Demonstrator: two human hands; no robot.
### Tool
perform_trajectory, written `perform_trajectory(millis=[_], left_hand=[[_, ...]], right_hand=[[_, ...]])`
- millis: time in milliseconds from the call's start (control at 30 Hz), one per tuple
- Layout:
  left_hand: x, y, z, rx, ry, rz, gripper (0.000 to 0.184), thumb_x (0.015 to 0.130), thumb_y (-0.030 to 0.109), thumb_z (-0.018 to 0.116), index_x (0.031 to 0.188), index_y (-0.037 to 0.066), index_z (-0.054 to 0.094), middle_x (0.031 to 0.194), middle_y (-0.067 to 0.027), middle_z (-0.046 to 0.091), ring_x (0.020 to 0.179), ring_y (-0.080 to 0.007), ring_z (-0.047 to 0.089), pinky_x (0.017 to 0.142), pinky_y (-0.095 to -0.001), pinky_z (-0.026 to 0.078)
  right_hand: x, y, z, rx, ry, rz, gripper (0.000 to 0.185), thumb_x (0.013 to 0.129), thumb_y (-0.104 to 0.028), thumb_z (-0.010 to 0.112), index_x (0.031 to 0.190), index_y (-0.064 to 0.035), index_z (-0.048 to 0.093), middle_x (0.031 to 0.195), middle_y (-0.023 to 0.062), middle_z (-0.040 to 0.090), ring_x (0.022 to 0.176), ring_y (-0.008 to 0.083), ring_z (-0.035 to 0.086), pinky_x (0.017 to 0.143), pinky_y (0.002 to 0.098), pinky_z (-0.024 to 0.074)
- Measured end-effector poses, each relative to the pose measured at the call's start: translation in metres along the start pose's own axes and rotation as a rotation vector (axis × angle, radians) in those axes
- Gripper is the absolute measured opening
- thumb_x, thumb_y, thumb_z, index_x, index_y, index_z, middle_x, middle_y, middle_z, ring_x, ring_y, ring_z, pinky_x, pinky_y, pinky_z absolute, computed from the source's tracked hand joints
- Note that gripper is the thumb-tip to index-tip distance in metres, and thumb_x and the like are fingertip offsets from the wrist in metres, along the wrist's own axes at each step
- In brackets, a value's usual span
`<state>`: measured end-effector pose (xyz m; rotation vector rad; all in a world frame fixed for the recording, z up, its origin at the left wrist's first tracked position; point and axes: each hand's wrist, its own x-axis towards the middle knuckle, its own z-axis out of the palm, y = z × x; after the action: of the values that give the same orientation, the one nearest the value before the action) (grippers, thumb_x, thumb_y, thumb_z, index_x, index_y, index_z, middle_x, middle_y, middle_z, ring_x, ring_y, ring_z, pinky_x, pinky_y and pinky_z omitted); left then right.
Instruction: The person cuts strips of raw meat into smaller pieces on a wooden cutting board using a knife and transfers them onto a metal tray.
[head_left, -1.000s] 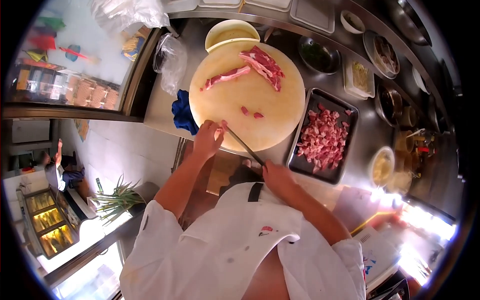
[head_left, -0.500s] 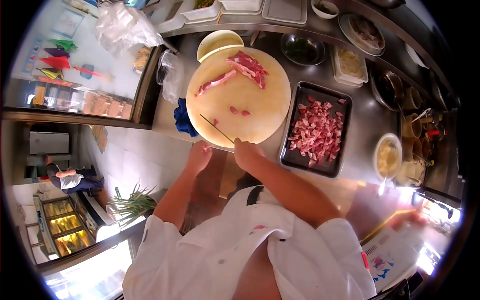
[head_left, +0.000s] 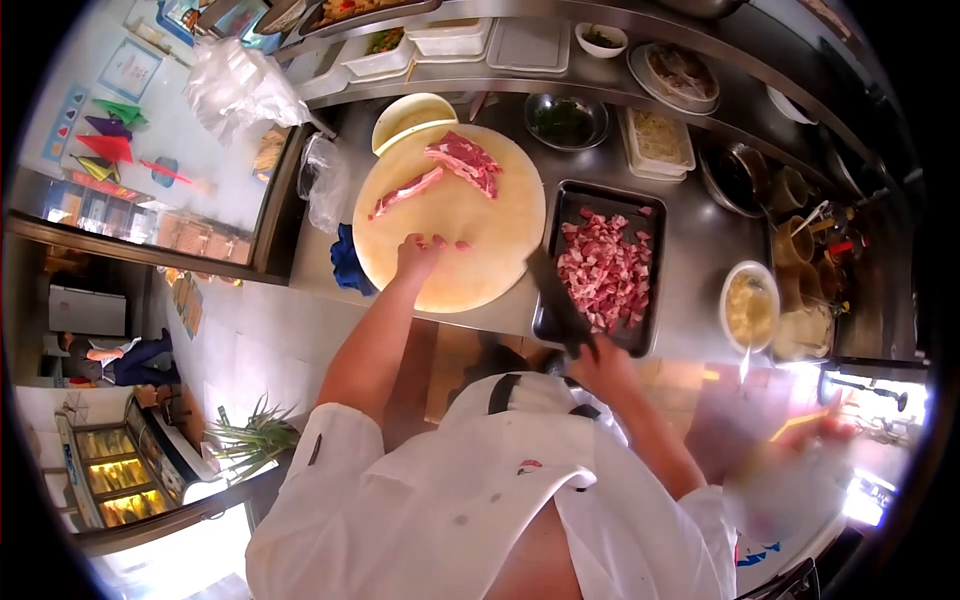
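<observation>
My left forearm (head_left: 370, 348), bare below a white sleeve (head_left: 335, 455), reaches forward across the near-left edge of the round board (head_left: 430, 290), its wrist nearly straight. My left hand (head_left: 416, 260) sits over the board, between its middle and that edge, back turned up, fingers bent and pointing away from my body (from my remote seat, I cannot tell how tightly they close). My right forearm (head_left: 655, 440), also bare, slants forward and inward from an elbow carried out to the side. My right hand (head_left: 604, 362), curled in a closed grip, is at the near edge of the tray (head_left: 575, 197). The hands are well apart, the left reaching farther forward.
</observation>
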<state>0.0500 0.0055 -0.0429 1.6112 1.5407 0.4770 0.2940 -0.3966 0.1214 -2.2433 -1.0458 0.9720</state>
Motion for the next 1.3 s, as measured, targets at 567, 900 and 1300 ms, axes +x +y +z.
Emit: perform_trajectory(millis=[567, 900, 1300], left_hand=[[-0.185, 0.336, 0.057, -0.359, -0.316, 0.962, 0.018, 0.097, -0.007, 0.067, 0.111, 0.005, 0.066, 0.108, -0.0043, 0.064, 0.089, -0.0107, 0.061, 0.074, -0.0244, 0.051], [-0.132, 0.199, 0.098, 0.079, -0.756, 0.632, 0.061, 0.096, 0.004, 0.069, 0.155, 0.008, 0.054, 0.152, -0.0239, 0.059, 0.14, -0.0368, 0.06, 0.109, -0.0382, 0.054], [0.107, 0.015, -0.134, 0.443, 0.14, 0.811, 0.032, 0.085, 0.019, 0.081, 0.111, 0.007, 0.068, 0.114, -0.0181, 0.066, 0.109, -0.0413, 0.061, 0.096, -0.0516, 0.051]], right_hand=[[-0.126, 0.139, -0.036, 0.407, 0.609, 0.503, 0.028, 0.108, -0.023, 0.058, 0.104, 0.0038, 0.064, 0.075, 0.0226, 0.066, 0.064, 0.0372, 0.068, 0.06, 0.0476, 0.0509], [-0.095, 0.101, -0.008, 0.365, 0.677, 0.477, 0.033, 0.105, -0.028, 0.062, 0.105, 0.0052, 0.064, 0.088, 0.0292, 0.071, 0.085, 0.0508, 0.071, 0.074, 0.0532, 0.0539], [0.025, -0.122, 0.083, 0.203, 0.272, 0.268, 0.029, 0.105, -0.028, 0.062, 0.106, 0.0015, 0.064, 0.091, 0.0325, 0.07, 0.094, 0.0548, 0.068, 0.076, 0.0568, 0.0534]])
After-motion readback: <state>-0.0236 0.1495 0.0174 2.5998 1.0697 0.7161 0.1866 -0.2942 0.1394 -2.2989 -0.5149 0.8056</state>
